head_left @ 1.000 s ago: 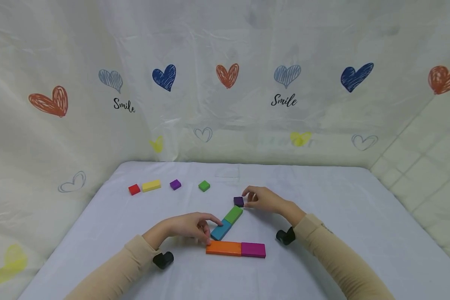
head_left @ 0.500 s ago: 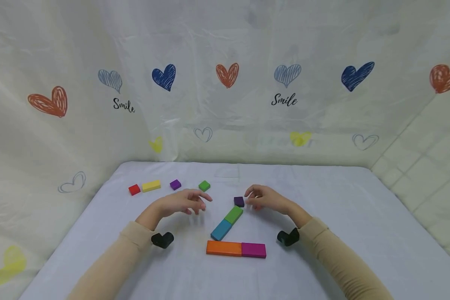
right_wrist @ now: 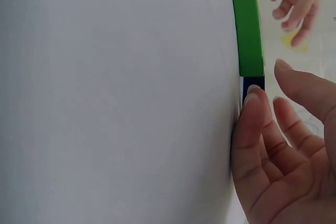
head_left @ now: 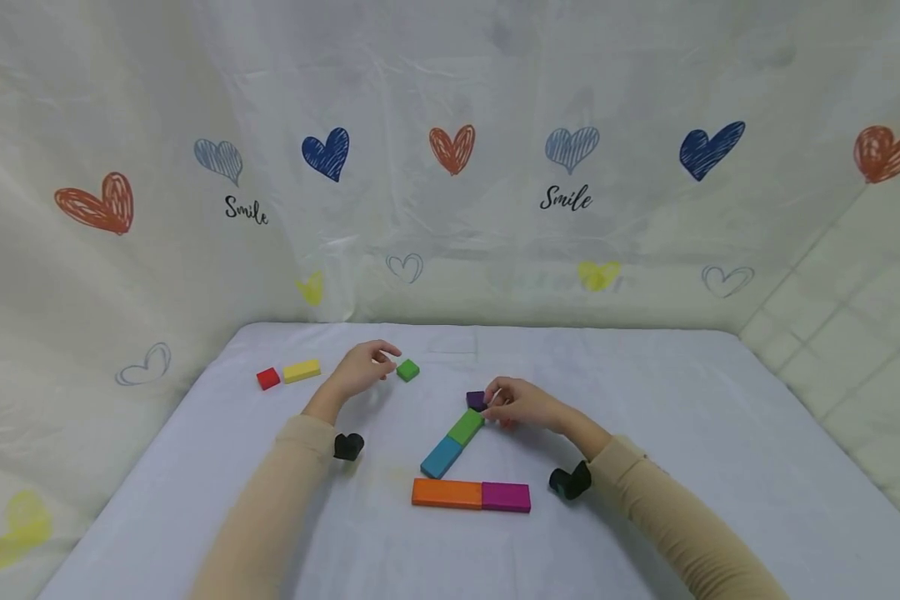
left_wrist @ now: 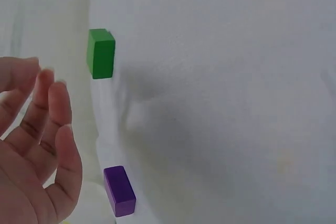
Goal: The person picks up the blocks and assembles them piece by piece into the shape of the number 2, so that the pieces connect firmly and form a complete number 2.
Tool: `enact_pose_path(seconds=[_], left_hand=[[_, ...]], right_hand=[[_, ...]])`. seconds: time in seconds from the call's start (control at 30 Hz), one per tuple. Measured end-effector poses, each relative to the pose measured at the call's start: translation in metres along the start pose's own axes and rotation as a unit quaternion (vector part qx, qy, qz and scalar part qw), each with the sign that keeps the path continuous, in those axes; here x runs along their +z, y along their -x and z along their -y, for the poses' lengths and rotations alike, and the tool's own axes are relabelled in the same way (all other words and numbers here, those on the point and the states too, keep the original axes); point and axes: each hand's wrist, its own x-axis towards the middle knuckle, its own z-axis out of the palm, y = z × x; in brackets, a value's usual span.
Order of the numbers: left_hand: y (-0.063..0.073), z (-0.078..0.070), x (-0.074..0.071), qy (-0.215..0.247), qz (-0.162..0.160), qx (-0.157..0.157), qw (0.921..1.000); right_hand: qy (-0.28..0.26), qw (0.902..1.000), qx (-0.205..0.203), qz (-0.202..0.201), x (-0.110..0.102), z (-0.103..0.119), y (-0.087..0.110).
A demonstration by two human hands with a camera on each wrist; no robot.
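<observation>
My left hand (head_left: 362, 367) hovers over the far left-centre of the table, empty, fingers loosely bent. A small green block (head_left: 408, 371) lies just right of its fingertips. The left wrist view also shows a purple block (left_wrist: 119, 191) below that hand; from the head it is hidden. My right hand (head_left: 525, 403) touches a dark purple block (head_left: 476, 400) with its fingertips, which partly cover it. In the right wrist view, the dark block (right_wrist: 254, 82) meets the end of a longer green block (right_wrist: 248, 27). A blue block (head_left: 442, 457) continues that slanted row.
An orange block (head_left: 447, 493) and a magenta block (head_left: 506, 497) lie end to end near the front. At the far left are a red block (head_left: 267, 379) and a yellow block (head_left: 302, 372). A heart-printed sheet (head_left: 450, 225) hangs behind the table.
My left hand has left the blue and orange blocks and moved up to the far left, over the purple block. My right hand has shifted slightly left against the dark purple block.
</observation>
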Motion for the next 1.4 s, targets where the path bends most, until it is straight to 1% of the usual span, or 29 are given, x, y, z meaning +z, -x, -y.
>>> enact_pose_path(seconds=[0.07, 0.17, 0.3, 0.37, 0.43, 0.57, 0.8, 1.03, 1.23, 1.4], left_hand=[[-0.005, -0.003, 0.005, -0.026, -0.018, -0.005, 0.9995], [-0.012, -0.005, 0.011, -0.038, -0.026, -0.026, 0.9986], [-0.018, -0.005, 0.017, -0.027, -0.013, -0.065, 0.9974], [-0.017, -0.006, 0.018, -0.023, -0.005, -0.082, 0.9963], [-0.017, -0.007, 0.019, -0.016, 0.003, -0.093, 0.9955], [-0.018, -0.005, 0.022, -0.016, 0.014, -0.090, 0.9957], [-0.021, 0.000, 0.023, -0.009, 0.037, -0.067, 0.9970], [-0.024, 0.002, 0.021, -0.024, 0.058, -0.067, 0.9958], [-0.026, 0.005, 0.020, -0.022, 0.061, -0.070, 0.9954], [-0.026, 0.004, 0.021, -0.046, 0.057, -0.060, 0.9955]], right_hand=[[0.006, 0.9999, 0.006, -0.005, 0.001, 0.002, 0.001], [0.013, 0.9998, 0.012, -0.007, 0.002, 0.005, 0.002], [0.024, 0.9996, 0.017, -0.001, 0.003, 0.007, 0.002], [0.029, 0.9994, 0.017, 0.002, 0.004, 0.008, 0.001], [0.032, 0.9993, 0.018, 0.004, 0.005, 0.009, 0.001], [0.030, 0.9993, 0.021, 0.004, 0.005, 0.009, 0.002], [0.023, 0.9996, 0.015, 0.002, 0.004, 0.006, 0.002], [0.022, 0.9996, 0.014, 0.012, 0.004, 0.005, 0.000], [0.025, 0.9994, 0.019, 0.011, 0.005, 0.006, 0.000], [0.029, 0.9994, 0.018, 0.011, 0.005, 0.007, 0.000]])
